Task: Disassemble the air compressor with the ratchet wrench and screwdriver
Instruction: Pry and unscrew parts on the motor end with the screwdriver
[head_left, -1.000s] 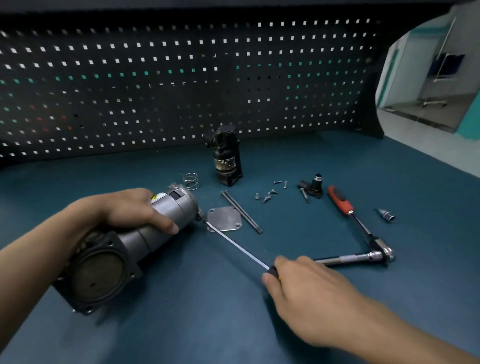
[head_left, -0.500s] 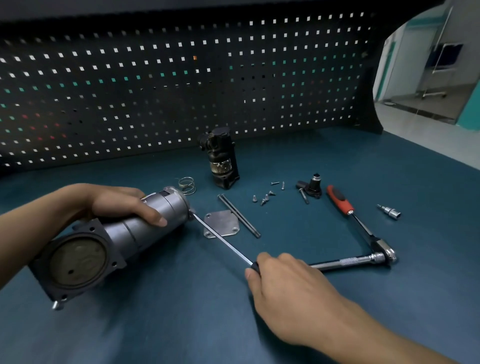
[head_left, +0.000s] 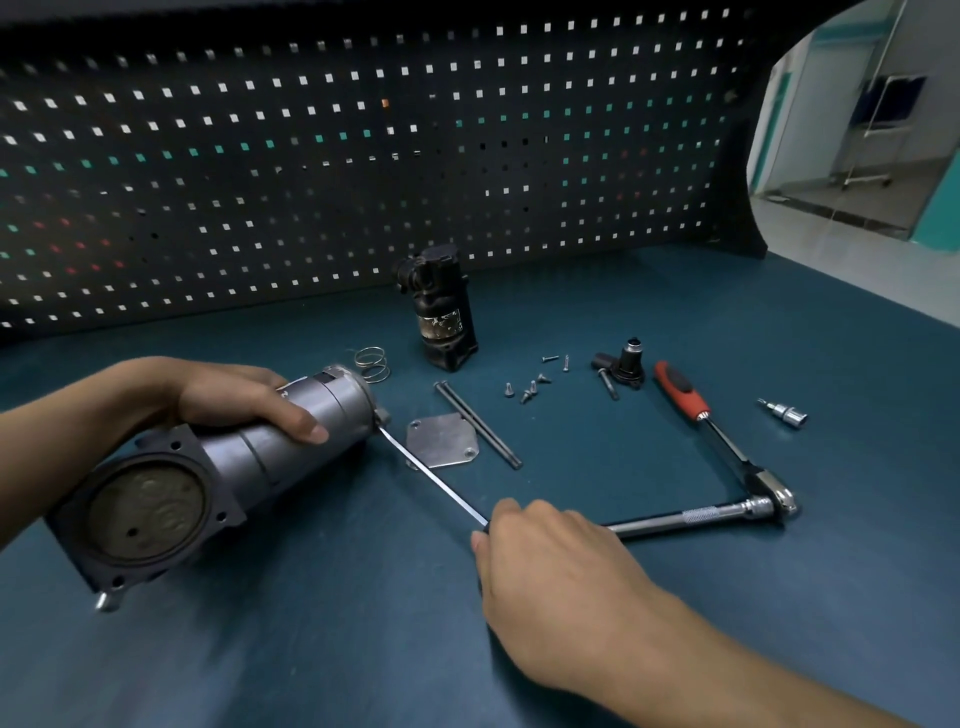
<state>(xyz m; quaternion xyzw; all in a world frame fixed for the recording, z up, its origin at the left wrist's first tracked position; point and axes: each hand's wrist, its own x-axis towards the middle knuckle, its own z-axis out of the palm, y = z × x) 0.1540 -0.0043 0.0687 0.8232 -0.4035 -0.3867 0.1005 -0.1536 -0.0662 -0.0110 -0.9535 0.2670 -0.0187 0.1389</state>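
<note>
Left hand (head_left: 234, 400) is clamped over the compressor (head_left: 270, 462), whose long axis runs away up-right, and the right hand (head_left: 561, 561) grips the screwdriver (head_left: 431, 475) angled up-left, tip on that far end.

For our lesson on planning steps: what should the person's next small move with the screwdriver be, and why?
Probably turn the screwdriver to loosen a fastener at the far end of the compressor. The right hand grips its handle, its tip meets that end, and the left hand holds the body steady. Whether the tip sits in a screw head is too small to tell.
</note>
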